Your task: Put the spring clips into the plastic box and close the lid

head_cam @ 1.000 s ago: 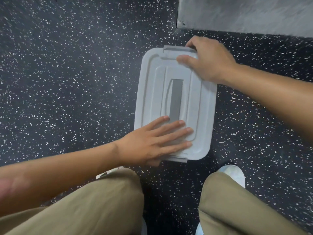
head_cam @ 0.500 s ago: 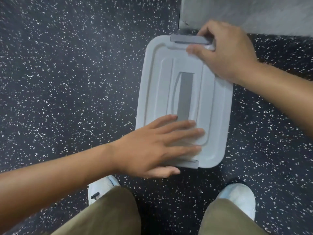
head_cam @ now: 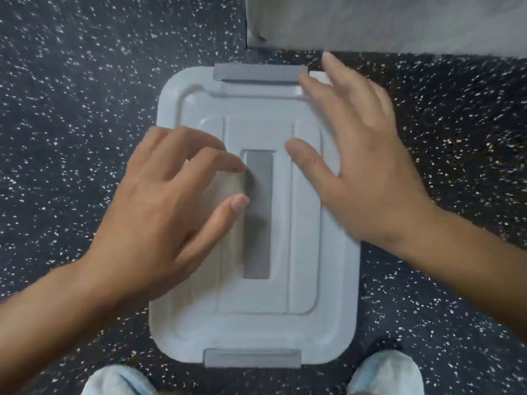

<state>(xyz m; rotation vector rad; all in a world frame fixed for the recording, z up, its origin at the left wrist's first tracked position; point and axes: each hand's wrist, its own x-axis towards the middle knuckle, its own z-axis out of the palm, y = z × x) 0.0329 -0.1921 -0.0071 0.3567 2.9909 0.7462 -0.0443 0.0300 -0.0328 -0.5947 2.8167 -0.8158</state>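
The white plastic box [head_cam: 256, 332] stands on the floor with its lid on, seen from straight above. A grey latch [head_cam: 256, 73] lies along the far edge and another grey latch [head_cam: 252, 358] along the near edge. A grey handle strip [head_cam: 259, 215] runs down the lid's middle. My left hand [head_cam: 159, 223] hovers over the lid's left half, fingers spread and curled, holding nothing. My right hand [head_cam: 359, 166] is over the lid's right half, fingers apart, empty. No spring clips are visible; the lid hides the box's inside.
The dark speckled floor [head_cam: 71, 109] surrounds the box. A grey slab or wall base [head_cam: 385, 21] runs along the far right. Two white shoes, the left shoe [head_cam: 114, 380] and the right shoe [head_cam: 385, 372], stand just below the box's near edge.
My right hand has let go of the far latch and drawn back over the lid. My left hand has lifted from lying flat on the near end and moved up. The view has moved closer.
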